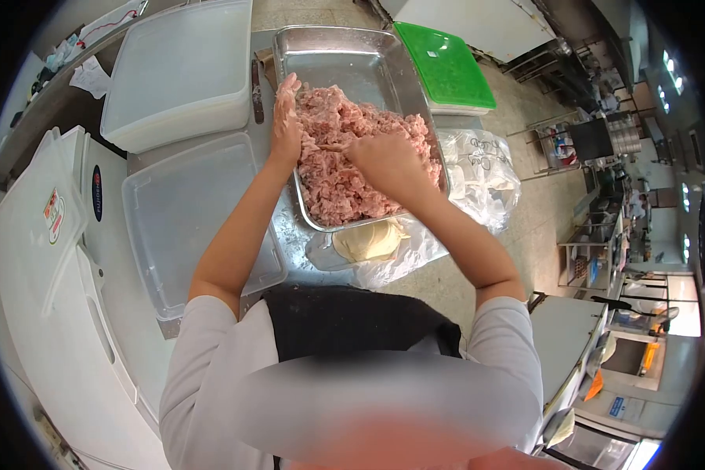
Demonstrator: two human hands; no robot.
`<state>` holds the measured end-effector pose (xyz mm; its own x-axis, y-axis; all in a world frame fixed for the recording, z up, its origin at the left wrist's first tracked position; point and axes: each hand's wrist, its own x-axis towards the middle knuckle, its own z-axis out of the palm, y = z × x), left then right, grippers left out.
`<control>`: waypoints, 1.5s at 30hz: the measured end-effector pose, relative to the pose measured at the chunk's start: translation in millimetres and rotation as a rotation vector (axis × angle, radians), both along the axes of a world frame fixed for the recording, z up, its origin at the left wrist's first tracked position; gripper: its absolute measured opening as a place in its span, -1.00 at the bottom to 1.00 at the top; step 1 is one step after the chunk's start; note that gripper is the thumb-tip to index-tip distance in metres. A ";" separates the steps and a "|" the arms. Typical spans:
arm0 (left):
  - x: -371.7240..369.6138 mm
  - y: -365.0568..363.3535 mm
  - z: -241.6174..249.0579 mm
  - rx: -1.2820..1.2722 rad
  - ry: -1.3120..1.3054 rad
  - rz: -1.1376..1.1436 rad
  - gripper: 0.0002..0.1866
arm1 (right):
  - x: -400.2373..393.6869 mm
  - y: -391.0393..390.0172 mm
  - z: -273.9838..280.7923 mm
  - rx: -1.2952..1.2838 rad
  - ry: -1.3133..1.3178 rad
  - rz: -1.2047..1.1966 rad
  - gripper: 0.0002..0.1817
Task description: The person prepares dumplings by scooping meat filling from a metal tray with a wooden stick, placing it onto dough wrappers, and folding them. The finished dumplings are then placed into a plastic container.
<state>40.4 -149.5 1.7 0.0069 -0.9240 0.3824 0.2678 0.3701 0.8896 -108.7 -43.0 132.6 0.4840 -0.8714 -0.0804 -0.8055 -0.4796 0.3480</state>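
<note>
A heap of pink ground meat point(333, 184) fills the near part of a deep metal tray point(352, 66); the tray's far end shows bare metal. My left hand point(287, 121) is at the tray's left wall, against the side of the meat, its fingers stretched out and smeared with meat. Over the middle of the heap, my right hand point(392, 160) is curled and pressed into the meat. Its fingertips are hidden in the meat.
Left of the tray are a lidded plastic container point(176, 70), a translucent lid point(196, 211) and a knife point(257, 94). A green-lidded box point(446, 66) and plastic bags point(482, 168) lie to the right. Near me sits a bag of pale rounds point(368, 240).
</note>
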 end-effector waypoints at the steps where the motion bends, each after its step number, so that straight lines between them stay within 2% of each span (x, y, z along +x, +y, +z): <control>1: -0.6 -0.2 2.4 -0.002 0.005 0.001 -0.43 | -7.5 -2.5 13.9 -0.002 0.005 0.001 -0.91; 3: -3.3 2.8 7.4 -0.076 -0.076 0.038 -0.43 | -23.4 -17.0 33.2 -0.076 0.061 -0.103 -0.90; 6: -8.0 9.9 12.4 -0.177 -0.201 0.091 -0.42 | -43.1 -52.2 29.0 -0.195 0.097 -0.090 -0.89; 7: -6.9 9.3 11.0 -0.175 -0.198 0.096 -0.42 | -42.0 -64.7 18.5 -0.088 0.149 -0.153 -0.88; 10: -3.7 4.5 8.1 -0.136 -0.127 0.114 -0.41 | -26.7 -68.4 -17.5 -0.128 0.036 -0.091 -0.86; 12: -4.3 5.6 4.3 -0.081 0.049 0.051 -0.40 | -10.8 -75.9 -40.3 -0.072 -0.015 -0.112 -0.85; 14: -0.3 8.1 12.0 -0.100 -0.026 0.105 -0.43 | -3.7 -80.9 -66.5 -0.095 -0.102 0.039 -0.86; 19: -1.7 4.0 8.4 -0.159 -0.087 0.143 -0.43 | -5.7 -47.3 -39.2 -0.023 -0.132 -0.011 -0.87; 22: 0.0 6.4 7.0 -0.137 -0.063 0.144 -0.43 | -21.2 -34.0 -7.2 0.069 -0.001 0.010 -0.88; 24: -0.2 5.1 6.8 -0.149 -0.072 0.137 -0.44 | -33.4 -45.0 19.9 0.082 0.141 -0.086 -0.89; 26: -0.4 4.6 5.6 -0.155 -0.072 0.132 -0.44 | -45.7 -57.9 28.6 -0.013 0.129 -0.041 -0.89; 28: -0.1 7.0 9.2 -0.163 -0.076 0.129 -0.45 | -47.5 -67.2 23.4 -0.110 0.112 0.007 -0.88; 31: -0.7 6.5 11.6 -0.160 -0.037 0.121 -0.46 | -29.6 -75.6 -1.9 -0.024 0.084 -0.036 -0.88; 33: 1.2 5.6 5.6 -0.138 -0.102 0.103 -0.34 | -13.2 -70.3 -13.4 0.059 0.014 0.111 -0.89; 36: -1.1 5.0 6.9 -0.149 -0.120 0.122 -0.35 | 3.2 -74.5 -29.5 0.017 0.030 0.102 -0.89; 40: 0.2 3.0 9.8 -0.180 -0.242 0.130 -0.36 | -17.7 -85.7 2.3 0.008 -0.052 0.096 -0.89; 42: -0.3 5.0 8.6 -0.158 -0.088 0.119 -0.43 | -23.2 -84.1 26.0 -0.124 0.128 0.007 -0.89; 45: 0.0 6.9 10.7 -0.120 -0.055 0.102 -0.41 | -28.7 -88.7 18.2 -0.107 0.130 0.078 -0.88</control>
<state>40.4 -142.6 12.4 0.0745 -0.8672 0.4923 0.1750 0.4974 0.8497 -137.4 -131.7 150.8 0.5419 -0.8387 -0.0552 -0.7124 -0.4932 0.4993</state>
